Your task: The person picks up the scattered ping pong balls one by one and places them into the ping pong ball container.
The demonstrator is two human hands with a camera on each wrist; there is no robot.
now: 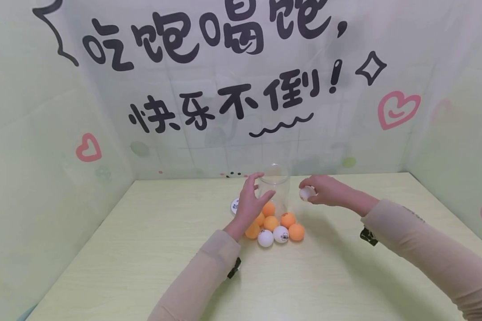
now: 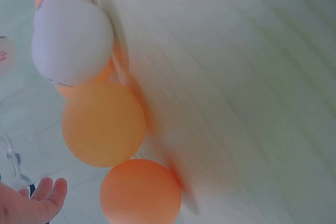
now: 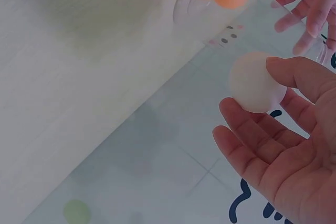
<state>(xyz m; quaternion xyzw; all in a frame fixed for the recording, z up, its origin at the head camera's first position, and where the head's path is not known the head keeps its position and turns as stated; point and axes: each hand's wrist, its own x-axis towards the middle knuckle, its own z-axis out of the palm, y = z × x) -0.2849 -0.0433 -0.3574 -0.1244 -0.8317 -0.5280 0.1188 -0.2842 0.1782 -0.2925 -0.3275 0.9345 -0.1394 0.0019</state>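
In the head view a clear plastic cup (image 1: 279, 189) stands upright towards the back of the table. My left hand (image 1: 252, 200) is at its left side, fingers loosely spread around the rim; in the right wrist view those fingers (image 3: 317, 6) overlap the cup. To the right of the cup, my right hand (image 1: 328, 191) pinches a white ping-pong ball (image 3: 254, 83) between thumb and fingers, raised above the table. Several orange ping-pong balls (image 1: 296, 232) and white ones (image 1: 265, 238) lie clustered in front of the cup, some partly hidden by the left hand.
A white printed ping-pong ball (image 1: 234, 206) lies left of the left hand, partly covered by it. The pale wooden table (image 1: 144, 267) ends at the back against a printed curtain (image 1: 209, 156), with similar hangings at both sides.
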